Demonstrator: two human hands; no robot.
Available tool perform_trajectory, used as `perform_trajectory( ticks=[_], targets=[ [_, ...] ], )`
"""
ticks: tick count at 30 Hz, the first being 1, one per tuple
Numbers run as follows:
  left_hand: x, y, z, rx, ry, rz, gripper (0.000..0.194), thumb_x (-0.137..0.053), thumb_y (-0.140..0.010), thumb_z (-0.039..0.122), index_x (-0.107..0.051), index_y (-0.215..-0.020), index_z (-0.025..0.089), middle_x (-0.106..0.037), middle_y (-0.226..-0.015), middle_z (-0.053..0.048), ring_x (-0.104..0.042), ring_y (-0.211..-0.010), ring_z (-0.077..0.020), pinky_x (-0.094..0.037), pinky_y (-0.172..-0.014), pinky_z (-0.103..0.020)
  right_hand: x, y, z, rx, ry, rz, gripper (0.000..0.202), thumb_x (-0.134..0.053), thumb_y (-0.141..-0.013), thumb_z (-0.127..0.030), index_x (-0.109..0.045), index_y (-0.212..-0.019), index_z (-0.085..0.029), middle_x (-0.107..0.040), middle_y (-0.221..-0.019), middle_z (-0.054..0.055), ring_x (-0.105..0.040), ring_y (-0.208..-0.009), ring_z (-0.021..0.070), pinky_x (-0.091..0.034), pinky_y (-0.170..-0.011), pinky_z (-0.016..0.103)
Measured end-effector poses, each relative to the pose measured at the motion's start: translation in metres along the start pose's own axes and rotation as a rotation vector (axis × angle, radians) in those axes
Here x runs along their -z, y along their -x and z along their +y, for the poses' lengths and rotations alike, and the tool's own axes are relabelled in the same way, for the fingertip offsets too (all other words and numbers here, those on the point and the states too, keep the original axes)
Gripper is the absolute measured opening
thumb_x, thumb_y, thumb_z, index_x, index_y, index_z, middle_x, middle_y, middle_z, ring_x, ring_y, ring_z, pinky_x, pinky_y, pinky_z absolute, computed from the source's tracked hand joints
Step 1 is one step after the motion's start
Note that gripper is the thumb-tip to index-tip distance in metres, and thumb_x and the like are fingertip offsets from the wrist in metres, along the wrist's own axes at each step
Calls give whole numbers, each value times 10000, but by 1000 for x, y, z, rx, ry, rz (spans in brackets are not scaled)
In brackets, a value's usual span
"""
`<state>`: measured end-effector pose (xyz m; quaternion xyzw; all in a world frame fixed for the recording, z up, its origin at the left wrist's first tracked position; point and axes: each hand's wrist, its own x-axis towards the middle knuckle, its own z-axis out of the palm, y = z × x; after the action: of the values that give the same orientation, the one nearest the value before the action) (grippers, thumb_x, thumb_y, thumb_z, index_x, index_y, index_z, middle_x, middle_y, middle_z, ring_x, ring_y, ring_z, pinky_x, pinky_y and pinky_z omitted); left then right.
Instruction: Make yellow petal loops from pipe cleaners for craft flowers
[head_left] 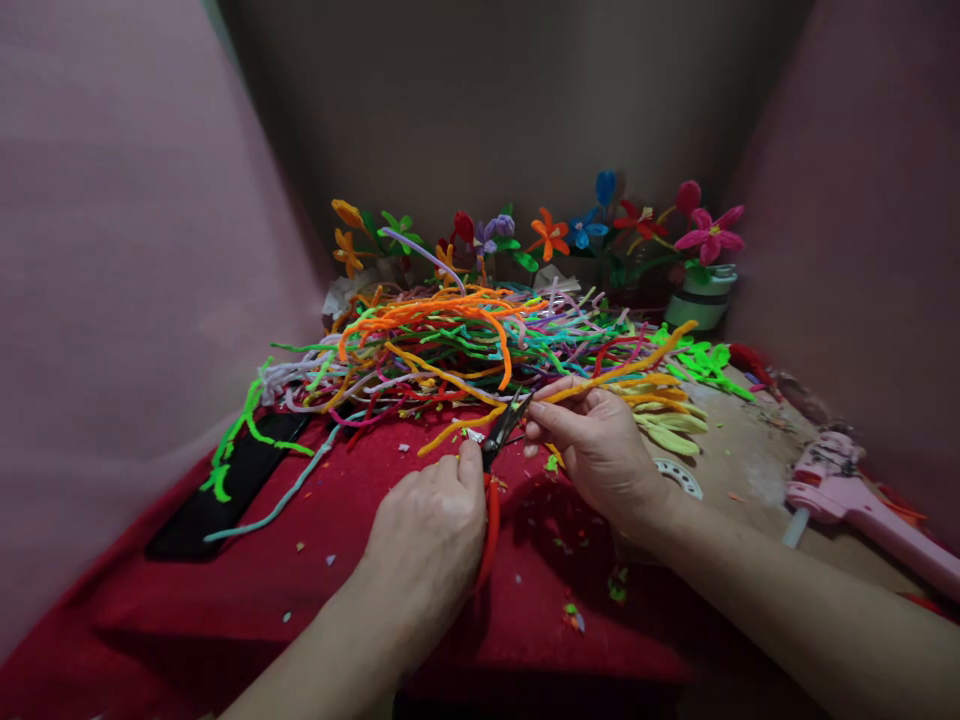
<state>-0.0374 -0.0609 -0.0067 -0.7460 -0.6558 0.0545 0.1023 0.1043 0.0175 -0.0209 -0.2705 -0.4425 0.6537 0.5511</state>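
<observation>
My left hand [431,525] is closed around the red handles of a pair of scissors [499,437], whose dark blades point up and to the right. Between the fingers of my right hand [589,430] is a yellow-orange pipe cleaner [634,364], pinched close to the scissor tips. One end of it rises to the upper right. Another yellow-orange length [459,430] lies at the left of the blades. Just behind both hands spreads a big heap of multicoloured pipe cleaners [450,340], with orange ones on top.
Pipe-cleaner flowers [551,235] stand along the back wall, some by a pale green jar [701,298]. A pink glue gun [840,490] lies on cardboard [739,470] at right. A black flat object [225,500] rests at left. Scraps litter the red cloth [337,590].
</observation>
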Motion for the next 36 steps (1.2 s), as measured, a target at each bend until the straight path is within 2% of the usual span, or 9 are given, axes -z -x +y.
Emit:
perform_trajectory(
  ticks=[5, 13, 17, 22, 24, 30, 33, 36],
  targets=[
    [4, -3, 0, 5, -18, -48, 456, -351, -802, 62, -456, -1246, 88, -663, -898, -135, -658, -765, -227, -533, -673, -338, 1, 0, 1, -5, 13, 8, 121, -678, -673, -192, -569, -712, -155, -612, -559, -17, -574, -487, 94, -457, -496, 212],
    [3, -1, -4, -8, -34, 0, 461, -316, -779, 53, -479, -1209, 91, -653, -799, -119, -648, -714, -216, -524, -638, -314, 0, -1, 0, -3, 25, 17, 142, -684, -656, -202, -557, -705, -161, -608, -552, -23, -571, -481, 95, -460, -497, 217],
    [2, -1, -7, -33, 1, 19, 459, -309, -768, 53, -489, -1188, 88, -660, -856, -135, -647, -725, -208, -530, -646, -312, 0, -1, 0, 2, 1, 11, 151, -690, -656, -201, -558, -719, -162, -608, -565, -25, -579, -495, 96, -464, -498, 214],
    [0, -2, -9, -54, 83, -36, 453, -275, -802, 64, -445, -1221, 80, -641, -962, -155, -648, -802, -212, -534, -686, -330, 2, -2, 4, -3, -4, 13, 142, -688, -660, -185, -557, -709, -158, -604, -553, -22, -577, -483, 98, -473, -482, 214],
    [-1, -2, -9, -57, 114, -44, 467, -269, -800, 58, -413, -1243, 84, -640, -944, -148, -654, -783, -204, -533, -666, -315, 3, -3, 6, -8, -2, 16, 145, -688, -661, -189, -553, -706, -157, -604, -556, -18, -580, -490, 103, -482, -481, 219],
    [-4, -4, -10, -46, 151, -92, 408, -296, -793, 76, -443, -1173, 88, -652, -842, -126, -662, -695, -215, -509, -602, -300, 6, -7, 9, -40, 24, 58, 162, -714, -624, -199, -567, -666, -145, -583, -545, -17, -562, -486, 102, -483, -466, 223],
    [-1, -6, -18, 70, 178, -10, 382, -312, -821, 143, -437, -1181, 112, -661, -792, -109, -661, -671, -231, -484, -570, -292, 8, -9, 11, -28, 23, 39, 148, -708, -626, -195, -572, -650, -142, -595, -576, -7, -562, -498, 105, -479, -462, 228],
    [3, -10, -32, 229, 220, 211, 397, -345, -829, 212, -421, -1208, 122, -657, -771, -98, -652, -705, -247, -477, -605, -311, 10, -10, 11, -29, 33, -1, 134, -702, -618, -172, -573, -646, -143, -608, -599, 0, -553, -491, 99, -457, -452, 224]
  ],
)
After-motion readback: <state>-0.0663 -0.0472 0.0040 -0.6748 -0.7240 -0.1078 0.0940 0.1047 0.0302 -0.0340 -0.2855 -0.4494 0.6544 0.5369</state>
